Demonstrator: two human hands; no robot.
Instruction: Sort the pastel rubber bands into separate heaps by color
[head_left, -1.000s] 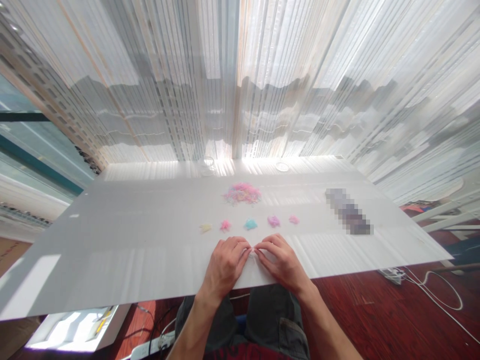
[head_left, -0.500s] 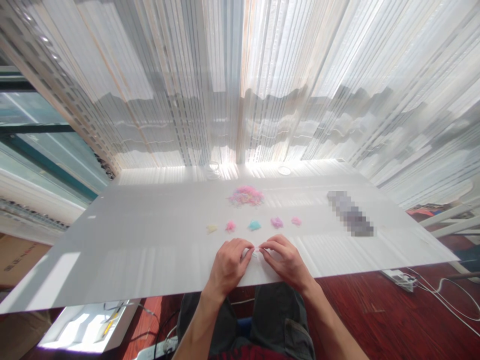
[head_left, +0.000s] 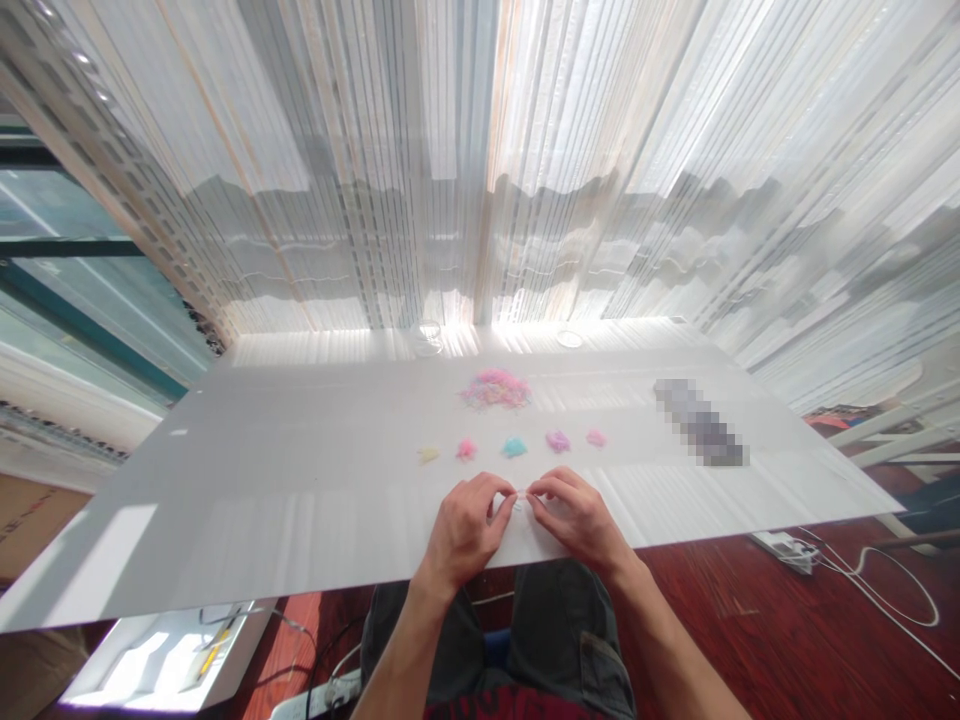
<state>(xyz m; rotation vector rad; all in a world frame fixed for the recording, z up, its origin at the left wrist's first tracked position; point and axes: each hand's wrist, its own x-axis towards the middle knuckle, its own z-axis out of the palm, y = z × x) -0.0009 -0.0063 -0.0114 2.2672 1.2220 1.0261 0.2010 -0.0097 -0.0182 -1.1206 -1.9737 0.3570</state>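
Note:
My left hand [head_left: 474,520] and my right hand [head_left: 574,508] meet near the table's front edge, thumbs pinched against fingertips. A tiny pale strand [head_left: 522,494] stretches between both pinches; its exact kind is too small to make out. Just beyond my hands lies a row of little heaps of small pieces: a yellow heap [head_left: 428,455], a bright pink heap [head_left: 466,449], a teal heap [head_left: 514,447], a purple heap [head_left: 558,441] and a pale pink heap [head_left: 596,438]. Farther back sits a larger mixed-colour pile [head_left: 496,389].
On the white table [head_left: 300,470], a clear round container [head_left: 429,340] and a clear round lid-like disc [head_left: 569,340] lie at the back. A pixelated object [head_left: 701,422] is on the right. Striped curtains [head_left: 480,180] hang behind; a power strip [head_left: 786,552] is on the floor.
The view has shifted slightly, so my hands and the heaps appear a little farther right. Both hands keep their pinch on the pale strand.

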